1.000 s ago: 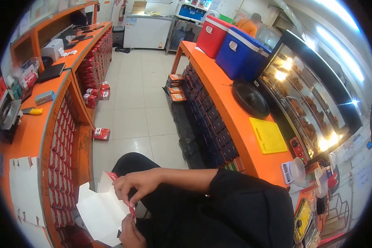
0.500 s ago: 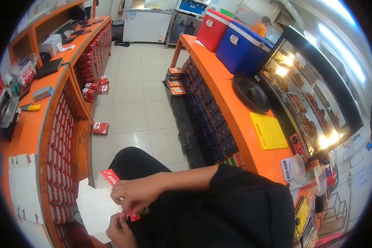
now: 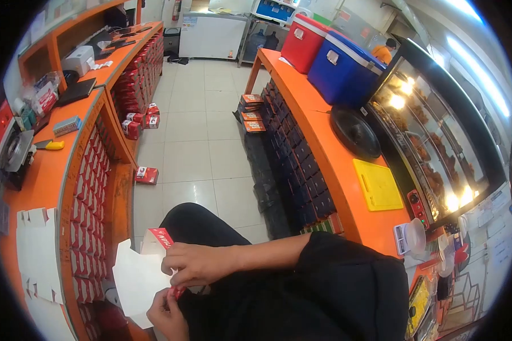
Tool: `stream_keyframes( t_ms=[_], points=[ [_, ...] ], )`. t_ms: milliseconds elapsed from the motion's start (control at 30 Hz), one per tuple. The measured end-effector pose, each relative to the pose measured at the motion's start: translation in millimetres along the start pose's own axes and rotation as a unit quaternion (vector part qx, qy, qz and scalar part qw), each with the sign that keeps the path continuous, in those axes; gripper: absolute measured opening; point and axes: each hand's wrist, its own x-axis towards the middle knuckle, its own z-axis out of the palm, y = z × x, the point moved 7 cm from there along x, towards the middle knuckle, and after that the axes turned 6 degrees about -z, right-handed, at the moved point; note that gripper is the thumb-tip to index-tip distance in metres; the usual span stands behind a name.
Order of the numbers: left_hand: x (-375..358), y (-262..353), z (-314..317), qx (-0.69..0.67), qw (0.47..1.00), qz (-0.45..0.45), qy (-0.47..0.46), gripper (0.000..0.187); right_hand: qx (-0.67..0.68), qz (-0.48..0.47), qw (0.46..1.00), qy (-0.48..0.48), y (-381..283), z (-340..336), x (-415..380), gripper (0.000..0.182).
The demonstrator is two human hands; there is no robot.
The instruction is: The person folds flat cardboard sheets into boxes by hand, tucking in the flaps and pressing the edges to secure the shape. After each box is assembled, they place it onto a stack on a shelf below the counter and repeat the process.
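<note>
An unfolded paper food box point(image 3: 136, 281) lies across my lap, its white inside facing up and a red printed flap point(image 3: 162, 237) at the top. My right hand point(image 3: 202, 264) reaches over from the right, its fingers closed on the near edge of the box. Just below it, my left hand point(image 3: 168, 314) pinches a small red corner of the same box between thumb and fingers. The two hands are close together, and the fingers partly hide the fold between them.
At left stand a stack of flat white cartons point(image 3: 38, 253) and shelves of folded red boxes point(image 3: 91, 213). The right counter holds a yellow cutting board point(image 3: 378, 184), a black lid point(image 3: 355, 132), a blue cooler point(image 3: 341, 68) and a lit food warmer point(image 3: 432, 136). A person point(image 3: 384, 52) is behind.
The view has shifted a little, so the scene sits slightly to the right. My fingers have moved slightly at the red corner, less of which shows now. Both hands keep hold of the box.
</note>
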Motion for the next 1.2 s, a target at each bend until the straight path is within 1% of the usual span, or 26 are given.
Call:
stream_keyframes(
  t_ms=[33, 67, 100, 133, 167, 233, 267, 300, 333, 400, 433, 467, 533, 567, 600, 633, 667, 700, 733, 767, 800, 867, 933, 1000, 1033, 1200],
  points=[
    [3, -10, 6, -0.001, 1.000, 0.004, -0.018, 0.018, 0.007, 0.001, 1.000, -0.031, 0, 0, 2, 0.014],
    [5, -18, 12, -0.002, 0.999, 0.007, -0.035, 0.014, 0.008, -0.003, 1.000, -0.030, 2, -1, 1, 0.014],
    [5, -12, 11, -0.011, 0.999, 0.030, 0.002, 0.016, -0.006, -0.016, 0.998, -0.062, 5, 4, 0, 0.014],
    [2, -3, 11, -0.009, 1.000, 0.029, 0.009, 0.016, -0.020, -0.029, 0.995, -0.095, 8, 9, -1, 0.014],
    [-1, 8, 8, 0.003, 0.999, 0.037, 0.016, 0.014, -0.015, -0.039, 0.995, -0.095, 11, 7, -2, 0.014],
    [-1, 15, -3, 0.022, 0.998, 0.040, 0.038, 0.014, -0.019, -0.003, 0.997, -0.068, 23, -3, -3, 0.013],
    [-4, 27, -12, 0.116, 0.981, 0.126, 0.096, 0.015, -0.003, 0.011, 1.000, -0.020, 30, -11, -5, 0.018],
    [-9, 38, -18, 0.210, 0.944, 0.208, 0.149, 0.018, -0.023, 0.014, 0.999, 0.024, 33, -22, -4, 0.023],
    [-9, 34, -23, 0.216, 0.942, 0.202, 0.159, 0.018, -0.041, 0.019, 0.997, 0.070, 33, -33, -4, 0.028],
    [-18, 34, -32, 0.312, 0.882, 0.242, 0.258, 0.030, 0.016, 0.136, 0.987, 0.090, 42, -43, -6, 0.034],
    [-17, 24, -29, 0.280, 0.888, 0.222, 0.290, 0.031, 0.015, 0.093, 0.987, 0.127, 39, -46, -4, 0.031],
    [-23, 20, -27, 0.258, 0.865, 0.267, 0.337, 0.049, 0.022, 0.084, 0.988, 0.128, 37, -44, -2, 0.031],
    [-23, 18, -18, 0.023, 0.874, 0.231, 0.427, 0.068, 0.069, 0.070, 0.979, 0.177, 31, -40, -3, 0.024],
    [-11, 4, -10, -0.144, 0.894, 0.204, 0.372, 0.076, 0.065, 0.067, 0.979, 0.183, 27, -37, -2, 0.022],
    [1, 6, 2, -0.275, 0.899, 0.166, 0.297, 0.067, 0.075, 0.057, 0.979, 0.181, 23, -33, -1, 0.022],
    [9, -4, 14, -0.423, 0.875, 0.130, 0.198, 0.060, 0.066, 0.044, 0.982, 0.169, 18, -29, -1, 0.022],
    [16, -11, 28, -0.558, 0.820, 0.094, 0.090, 0.053, 0.055, 0.030, 0.986, 0.157, 13, -25, 0, 0.023],
    [15, -12, 26, -0.556, 0.820, 0.098, 0.098, 0.053, 0.036, 0.036, 0.986, 0.157, 9, -23, -1, 0.024],
    [13, -6, 23, -0.421, 0.890, 0.128, 0.121, 0.044, 0.041, 0.029, 0.986, 0.157, 7, -20, -1, 0.024],
    [11, 1, 22, -0.275, 0.939, 0.154, 0.140, 0.035, 0.031, 0.024, 0.986, 0.161, 5, -19, -1, 0.025],
    [12, 1, 18, -0.270, 0.939, 0.155, 0.147, 0.035, 0.021, 0.020, 0.986, 0.165, 4, -19, -1, 0.026],
    [12, 6, 17, -0.191, 0.962, 0.155, 0.121, 0.025, 0.027, 0.013, 0.987, 0.158, 2, -17, -3, 0.027],
    [8, 2, 12, -0.191, 0.962, 0.142, 0.131, 0.026, 0.020, 0.019, 0.987, 0.157, 3, -13, -4, 0.028],
    [1, -14, 4, -0.218, 0.939, 0.121, 0.237, 0.028, 0.024, 0.004, 0.987, 0.156, -1, -14, -2, 0.029],
    [-2, -19, 4, -0.289, 0.909, 0.101, 0.282, 0.028, 0.025, 0.007, 0.986, 0.164, -3, -15, -1, 0.028],
    [-6, -17, 8, -0.299, 0.900, 0.111, 0.295, 0.027, 0.021, -0.006, 0.986, 0.167, -3, -17, 3, 0.029]
  ],
)
